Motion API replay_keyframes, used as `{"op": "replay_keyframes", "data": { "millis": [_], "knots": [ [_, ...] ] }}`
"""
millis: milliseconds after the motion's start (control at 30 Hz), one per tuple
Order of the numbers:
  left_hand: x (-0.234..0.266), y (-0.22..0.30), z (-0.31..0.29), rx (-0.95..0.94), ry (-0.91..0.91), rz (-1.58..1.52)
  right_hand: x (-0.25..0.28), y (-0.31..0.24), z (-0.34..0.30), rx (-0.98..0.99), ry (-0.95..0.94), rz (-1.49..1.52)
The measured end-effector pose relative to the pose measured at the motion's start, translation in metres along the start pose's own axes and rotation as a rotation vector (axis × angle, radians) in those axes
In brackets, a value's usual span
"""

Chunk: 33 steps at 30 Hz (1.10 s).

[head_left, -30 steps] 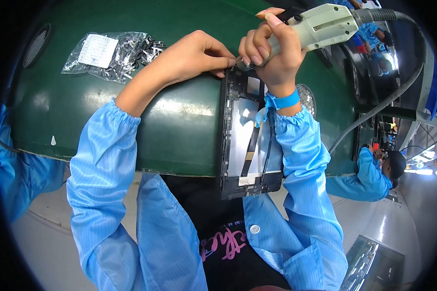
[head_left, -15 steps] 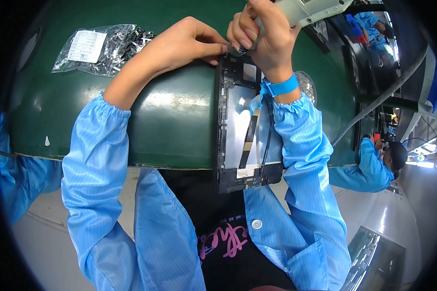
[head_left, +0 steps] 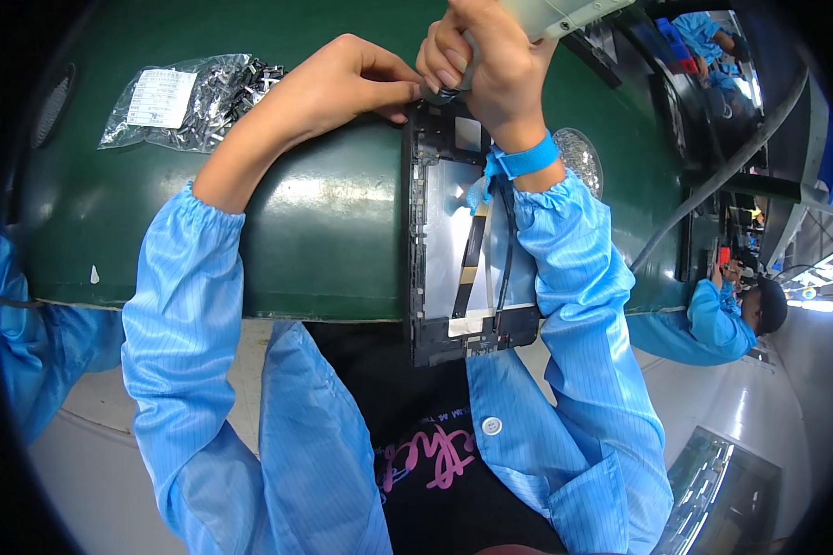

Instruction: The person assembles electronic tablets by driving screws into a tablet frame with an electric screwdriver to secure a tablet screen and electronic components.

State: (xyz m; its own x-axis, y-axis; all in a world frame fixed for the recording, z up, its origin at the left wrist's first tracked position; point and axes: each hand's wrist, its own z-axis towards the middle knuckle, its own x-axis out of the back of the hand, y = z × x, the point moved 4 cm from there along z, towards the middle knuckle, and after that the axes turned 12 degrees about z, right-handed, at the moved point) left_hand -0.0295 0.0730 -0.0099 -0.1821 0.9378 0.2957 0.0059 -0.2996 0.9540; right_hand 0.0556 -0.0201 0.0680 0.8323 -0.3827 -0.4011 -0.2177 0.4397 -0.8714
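A tablet-like device [head_left: 444,240] with its inside exposed lies at the front edge of the green table, partly overhanging it. A dark frame surrounds its silver plate, with a ribbon cable [head_left: 470,268] and a black cable across it. My right hand [head_left: 491,69] is wrapped round a pale electric screwdriver [head_left: 560,17], whose dark end points down at the device's far end. My left hand [head_left: 352,88] is closed, thumb and fingers pinched beside that dark end at the far left corner. What they pinch is hidden. A blue wrist strap [head_left: 528,159] circles my right wrist.
A clear bag of small metal parts [head_left: 204,102] with a white label lies on the green table [head_left: 333,213] at far left. Right of my wrist stands a round dish of small parts [head_left: 578,162]. A grey cable [head_left: 722,190] hangs at right; a co-worker [head_left: 713,319] sits beyond.
The screwdriver and my right hand have shifted slightly left and toward the far side. My left hand stays at the device's corner. The view has moved a little.
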Motion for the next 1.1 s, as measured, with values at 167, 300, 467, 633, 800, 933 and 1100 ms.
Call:
{"op": "replay_keyframes", "data": {
  "millis": [167, 300, 467, 633, 800, 933, 1100],
  "knots": [
    [-0.014, 0.041, -0.036, -0.153, 0.532, 0.744, 0.003, -0.007, -0.003, -0.017, 0.074, 0.034],
    [-0.088, 0.089, -0.122, -0.254, 0.343, 0.752, 0.004, -0.004, -0.005, 0.006, 0.045, 0.019],
    [-0.134, 0.089, -0.157, -0.185, 0.192, 1.032, -0.008, -0.022, -0.001, -0.055, -0.032, 0.051],
    [-0.097, 0.086, -0.135, -0.218, 0.224, 1.035, 0.020, -0.072, 0.005, -0.005, 0.121, 0.039],
    [-0.031, 0.056, -0.054, -0.246, 0.344, 1.125, 0.065, -0.103, 0.007, 0.186, 0.120, -0.081],
    [0.012, 0.019, 0.020, -0.274, 0.460, 1.239, 0.118, -0.114, -0.004, 0.173, 0.194, -0.069],
    [0.056, -0.013, 0.096, -0.270, 0.466, 1.317, 0.199, -0.134, -0.030, 0.297, 0.493, 0.013]
  ]
}}
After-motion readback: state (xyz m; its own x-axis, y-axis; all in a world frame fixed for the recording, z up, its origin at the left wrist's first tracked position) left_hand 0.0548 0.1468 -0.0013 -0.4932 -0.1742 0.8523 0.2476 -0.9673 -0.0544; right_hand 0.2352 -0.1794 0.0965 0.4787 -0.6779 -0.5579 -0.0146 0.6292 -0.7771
